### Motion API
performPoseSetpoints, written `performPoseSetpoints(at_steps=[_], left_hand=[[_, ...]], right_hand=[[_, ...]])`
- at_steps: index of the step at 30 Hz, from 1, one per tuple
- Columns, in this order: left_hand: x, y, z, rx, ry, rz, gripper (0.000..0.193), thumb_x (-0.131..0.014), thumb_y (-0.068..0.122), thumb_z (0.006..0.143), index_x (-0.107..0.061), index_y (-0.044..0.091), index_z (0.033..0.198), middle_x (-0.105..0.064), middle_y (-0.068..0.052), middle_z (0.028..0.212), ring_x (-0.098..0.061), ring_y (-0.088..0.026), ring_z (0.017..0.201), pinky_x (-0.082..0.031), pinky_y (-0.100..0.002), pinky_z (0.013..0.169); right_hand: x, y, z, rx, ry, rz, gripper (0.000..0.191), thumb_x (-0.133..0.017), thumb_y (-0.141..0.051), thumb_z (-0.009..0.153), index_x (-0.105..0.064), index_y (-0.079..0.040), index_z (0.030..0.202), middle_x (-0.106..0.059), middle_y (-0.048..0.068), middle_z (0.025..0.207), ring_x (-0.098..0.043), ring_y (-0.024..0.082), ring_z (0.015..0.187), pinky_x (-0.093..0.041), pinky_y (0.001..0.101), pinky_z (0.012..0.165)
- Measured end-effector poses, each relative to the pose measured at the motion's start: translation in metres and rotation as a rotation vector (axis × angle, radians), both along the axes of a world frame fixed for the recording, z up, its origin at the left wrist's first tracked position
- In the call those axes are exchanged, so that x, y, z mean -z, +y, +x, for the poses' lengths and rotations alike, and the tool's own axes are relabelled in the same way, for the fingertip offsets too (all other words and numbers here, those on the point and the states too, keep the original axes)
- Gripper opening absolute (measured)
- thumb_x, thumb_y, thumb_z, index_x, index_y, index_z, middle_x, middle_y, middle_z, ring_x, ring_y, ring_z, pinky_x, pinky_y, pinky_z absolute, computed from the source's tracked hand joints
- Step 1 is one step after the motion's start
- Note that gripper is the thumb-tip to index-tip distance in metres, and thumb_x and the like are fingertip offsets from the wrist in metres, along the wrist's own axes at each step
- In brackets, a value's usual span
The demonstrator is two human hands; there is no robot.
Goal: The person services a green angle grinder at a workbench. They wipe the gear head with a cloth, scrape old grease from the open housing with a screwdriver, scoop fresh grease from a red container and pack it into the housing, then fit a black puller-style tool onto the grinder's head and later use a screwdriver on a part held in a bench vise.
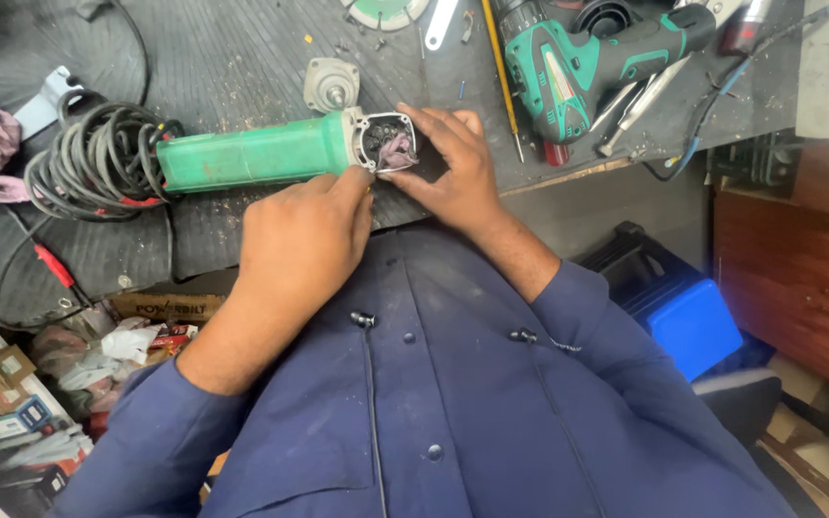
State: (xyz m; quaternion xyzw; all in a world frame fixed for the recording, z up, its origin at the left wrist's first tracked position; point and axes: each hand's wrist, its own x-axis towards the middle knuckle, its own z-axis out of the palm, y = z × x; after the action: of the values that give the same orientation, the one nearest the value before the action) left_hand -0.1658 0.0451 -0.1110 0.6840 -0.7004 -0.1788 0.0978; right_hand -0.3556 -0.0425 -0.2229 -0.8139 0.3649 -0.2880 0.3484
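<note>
Mid-frame on the counter (242, 58), left hand (304, 240) steadies the green grinder body (251, 153); gear head (331, 84) already off, right hand (453, 168) pinches a rag (395, 151) inside, wiping unfinished.

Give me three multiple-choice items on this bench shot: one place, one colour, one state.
1. Where is the coiled cable?
A. At the grinder's tail end
B. On the drill
C. On the blue crate

2. What colour is the grinder body?
A. Red
B. Green
C. Yellow

3. The grinder's head end is:
A. Open
B. Capped
C. Fitted with a disc

Answers:
A, the coiled cable lies at the tail of the grinder.
B, its body is green.
A, the left hand and right hand are at the exposed cavity, with a cloth inside.
</note>
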Motion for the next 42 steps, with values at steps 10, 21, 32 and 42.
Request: performPoseSetpoints(at_steps=[10, 21, 32, 42], left_hand=[[0.030, -0.017, 0.009, 0.155, -0.019, -0.294, 0.032, -0.068, 0.017, 0.094, -0.070, 0.012, 0.125, -0.061, -0.005, 0.085, -0.067, -0.023, 0.076, -0.053, -0.037, 0.060], [-0.011, -0.027, 0.026, 0.179, -0.085, -0.056, 0.019, -0.069, 0.026, 0.099, -0.073, 0.012, 0.111, -0.066, -0.009, 0.077, -0.067, -0.031, 0.065, -0.052, -0.044, 0.056], [0.018, -0.025, 0.013, 0.138, -0.028, -0.200, 0.022, -0.070, 0.023, 0.099, -0.074, 0.016, 0.119, -0.065, -0.007, 0.077, -0.066, -0.028, 0.064, -0.050, -0.042, 0.053], [-0.007, -0.022, 0.019, 0.093, 0.050, -0.132, 0.020, -0.068, 0.025, 0.101, -0.073, 0.016, 0.118, -0.069, -0.006, 0.083, -0.066, -0.030, 0.066, -0.051, -0.042, 0.056]], right_hand=[[-0.003, 0.000, 0.000, -0.008, -0.008, 0.002, 0.071, -0.095, -0.022, 0.077, -0.062, -0.009, 0.139, -0.069, 0.009, 0.127, -0.062, 0.028, 0.114, -0.046, 0.0385, 0.100], [-0.003, 0.000, -0.004, -0.023, -0.003, -0.014, 0.070, -0.096, -0.025, 0.075, -0.063, -0.009, 0.135, -0.069, 0.008, 0.128, -0.062, 0.028, 0.114, -0.043, 0.0381, 0.100], [-0.003, -0.003, -0.007, -0.020, 0.007, 0.011, 0.071, -0.096, -0.026, 0.074, -0.063, -0.011, 0.136, -0.068, 0.007, 0.127, -0.061, 0.028, 0.115, -0.045, 0.0381, 0.101], [-0.005, -0.004, -0.005, -0.014, 0.017, 0.036, 0.070, -0.096, -0.024, 0.075, -0.063, -0.010, 0.135, -0.069, 0.006, 0.128, -0.062, 0.027, 0.114, -0.044, 0.0382, 0.100]])
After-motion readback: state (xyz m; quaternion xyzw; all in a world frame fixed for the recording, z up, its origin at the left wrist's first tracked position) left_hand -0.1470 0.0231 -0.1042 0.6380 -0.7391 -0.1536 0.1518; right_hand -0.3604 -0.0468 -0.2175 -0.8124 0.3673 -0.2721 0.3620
